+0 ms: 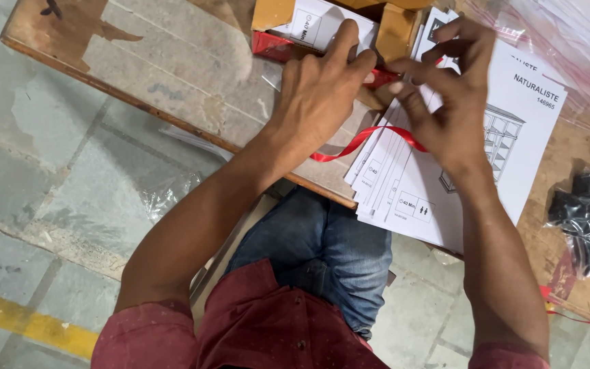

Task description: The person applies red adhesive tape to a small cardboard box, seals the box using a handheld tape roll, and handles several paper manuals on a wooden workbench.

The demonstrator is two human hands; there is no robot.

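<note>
Worn plywood tabletop (172,75) filled the upper frame over grey floor. At upper centre, the left hand (322,89) and right hand (452,89) nearly met, each pinching the red ribbon (377,135), which curled lower-left over the white leaflets (431,184), equally near both.

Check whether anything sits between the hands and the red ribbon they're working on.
Nothing visible does. The left hand and right hand meet directly at the red ribbon, fingertips pinching it above the stack of white leaflets. The ribbon's loose end curls free over the wooden table. The pinch point itself is partly hidden by fingers.
</note>
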